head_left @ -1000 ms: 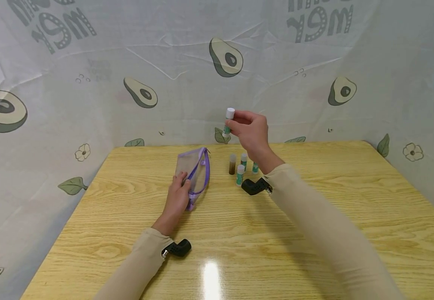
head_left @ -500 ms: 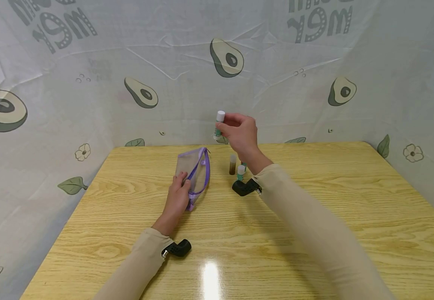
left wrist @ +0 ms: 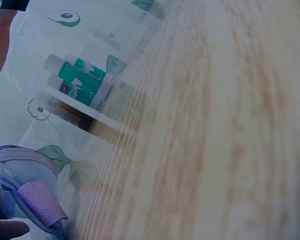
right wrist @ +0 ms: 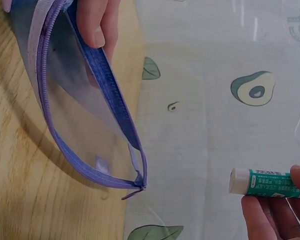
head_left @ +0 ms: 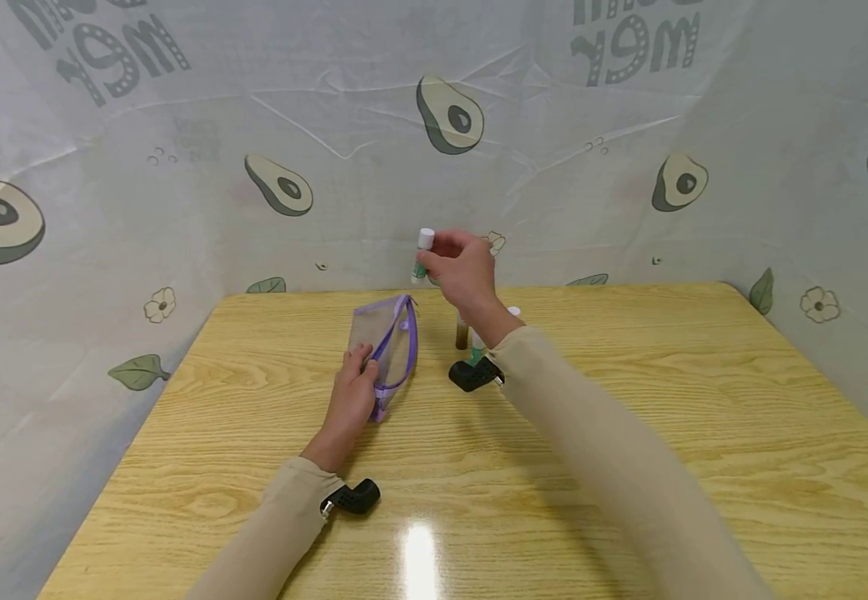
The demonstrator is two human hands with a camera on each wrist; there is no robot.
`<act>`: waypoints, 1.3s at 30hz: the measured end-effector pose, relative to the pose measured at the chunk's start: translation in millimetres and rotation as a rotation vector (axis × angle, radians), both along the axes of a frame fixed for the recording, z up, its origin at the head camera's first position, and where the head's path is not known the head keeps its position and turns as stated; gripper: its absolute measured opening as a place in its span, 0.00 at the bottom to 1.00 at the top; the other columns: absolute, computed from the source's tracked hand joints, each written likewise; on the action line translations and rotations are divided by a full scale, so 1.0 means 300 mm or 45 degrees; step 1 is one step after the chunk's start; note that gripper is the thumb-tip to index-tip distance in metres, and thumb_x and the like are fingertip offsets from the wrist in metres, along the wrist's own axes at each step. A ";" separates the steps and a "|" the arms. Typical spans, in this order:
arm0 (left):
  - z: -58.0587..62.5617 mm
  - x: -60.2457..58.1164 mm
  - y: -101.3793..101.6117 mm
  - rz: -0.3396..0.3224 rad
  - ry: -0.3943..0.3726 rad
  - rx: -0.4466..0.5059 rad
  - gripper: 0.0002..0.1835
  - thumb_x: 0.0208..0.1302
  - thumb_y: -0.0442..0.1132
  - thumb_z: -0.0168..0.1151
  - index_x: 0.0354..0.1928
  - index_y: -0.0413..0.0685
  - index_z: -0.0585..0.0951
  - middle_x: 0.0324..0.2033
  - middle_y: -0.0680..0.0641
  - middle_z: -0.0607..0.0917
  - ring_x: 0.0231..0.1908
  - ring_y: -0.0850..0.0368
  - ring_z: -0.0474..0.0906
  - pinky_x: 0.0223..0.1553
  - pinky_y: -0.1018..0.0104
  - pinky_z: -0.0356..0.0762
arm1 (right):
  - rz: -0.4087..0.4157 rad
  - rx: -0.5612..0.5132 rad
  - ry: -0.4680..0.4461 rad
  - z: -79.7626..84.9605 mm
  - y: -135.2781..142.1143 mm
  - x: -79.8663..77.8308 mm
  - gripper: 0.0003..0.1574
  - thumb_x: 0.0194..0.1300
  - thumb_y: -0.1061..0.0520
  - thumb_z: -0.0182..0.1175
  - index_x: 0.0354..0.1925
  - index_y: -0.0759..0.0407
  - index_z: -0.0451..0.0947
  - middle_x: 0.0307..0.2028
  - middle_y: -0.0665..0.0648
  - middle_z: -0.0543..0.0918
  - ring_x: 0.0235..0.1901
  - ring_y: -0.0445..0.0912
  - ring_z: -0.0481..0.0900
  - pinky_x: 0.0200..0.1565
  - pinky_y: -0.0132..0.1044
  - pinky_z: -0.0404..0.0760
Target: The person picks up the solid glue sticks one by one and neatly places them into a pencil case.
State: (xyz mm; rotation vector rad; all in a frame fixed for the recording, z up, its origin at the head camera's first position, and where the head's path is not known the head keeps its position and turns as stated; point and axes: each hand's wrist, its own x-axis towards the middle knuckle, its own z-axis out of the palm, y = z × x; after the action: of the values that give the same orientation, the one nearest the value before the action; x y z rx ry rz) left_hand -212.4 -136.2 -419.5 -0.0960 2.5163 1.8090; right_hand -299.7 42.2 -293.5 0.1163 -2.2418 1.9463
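In the head view my right hand pinches a glue stick with a white cap and green label, held upright above the table's back edge. The right wrist view shows that glue stick between thumb and fingers. My left hand grips the near side of a see-through zip pouch with purple trim. The pouch's mouth gapes toward the right, its zipper undone. The glue stick is up and to the right of the pouch, apart from it.
On the table, partly behind my right forearm, stand a brown tube and several green-labelled glue sticks. A printed cloth hangs behind the table. Each wrist carries a black camera mount.
My right hand has moved left and slightly down with the glue stick, closer to the pouch; its forearm now covers more of the standing sticks. The left hand and pouch have stayed put.
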 end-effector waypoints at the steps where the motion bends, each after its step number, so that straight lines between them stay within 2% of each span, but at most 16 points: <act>1: -0.001 0.000 -0.001 -0.004 0.001 -0.001 0.30 0.87 0.44 0.38 0.84 0.41 0.57 0.86 0.41 0.49 0.86 0.42 0.30 0.85 0.37 0.33 | 0.000 0.010 0.003 -0.003 -0.003 -0.001 0.20 0.71 0.60 0.70 0.60 0.64 0.84 0.54 0.64 0.88 0.54 0.55 0.88 0.57 0.45 0.89; 9: -0.001 0.004 -0.002 -0.012 -0.005 -0.012 0.30 0.87 0.44 0.37 0.84 0.42 0.57 0.86 0.42 0.49 0.87 0.42 0.30 0.85 0.37 0.33 | 0.019 0.054 -0.021 -0.051 -0.034 -0.010 0.19 0.73 0.60 0.68 0.59 0.64 0.83 0.54 0.64 0.88 0.54 0.55 0.88 0.58 0.44 0.89; 14: 0.004 0.006 0.000 0.001 -0.004 -0.017 0.30 0.86 0.43 0.37 0.84 0.42 0.57 0.86 0.42 0.49 0.87 0.42 0.31 0.85 0.38 0.33 | -0.001 0.140 -0.039 -0.081 -0.067 -0.009 0.19 0.73 0.59 0.68 0.58 0.63 0.84 0.52 0.62 0.89 0.52 0.54 0.89 0.56 0.45 0.89; 24: 0.000 0.005 0.004 -0.003 0.042 -0.015 0.30 0.86 0.42 0.36 0.83 0.37 0.58 0.85 0.38 0.50 0.86 0.39 0.31 0.85 0.37 0.33 | -0.050 0.304 -0.079 -0.140 -0.121 0.010 0.19 0.73 0.59 0.68 0.59 0.62 0.83 0.53 0.62 0.90 0.55 0.55 0.88 0.56 0.49 0.88; 30: -0.004 0.003 0.005 0.009 0.043 -0.018 0.30 0.86 0.42 0.36 0.83 0.38 0.58 0.86 0.38 0.51 0.86 0.40 0.31 0.85 0.38 0.34 | -0.080 0.314 -0.086 -0.162 -0.135 0.012 0.18 0.72 0.59 0.68 0.58 0.62 0.84 0.51 0.62 0.90 0.53 0.55 0.88 0.55 0.48 0.88; 39: -0.008 0.002 0.008 0.015 0.079 -0.016 0.29 0.85 0.39 0.36 0.82 0.35 0.60 0.85 0.36 0.52 0.86 0.37 0.33 0.85 0.38 0.34 | -0.170 0.300 -0.096 -0.163 -0.125 0.018 0.18 0.72 0.59 0.68 0.57 0.61 0.84 0.49 0.61 0.90 0.49 0.54 0.87 0.51 0.46 0.87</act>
State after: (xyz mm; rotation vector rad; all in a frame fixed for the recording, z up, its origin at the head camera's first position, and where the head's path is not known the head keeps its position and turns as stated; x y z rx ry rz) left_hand -211.7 -133.7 -421.8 -0.0559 2.5740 1.8283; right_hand -294.4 4.6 -342.3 -0.0773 -2.4517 1.6415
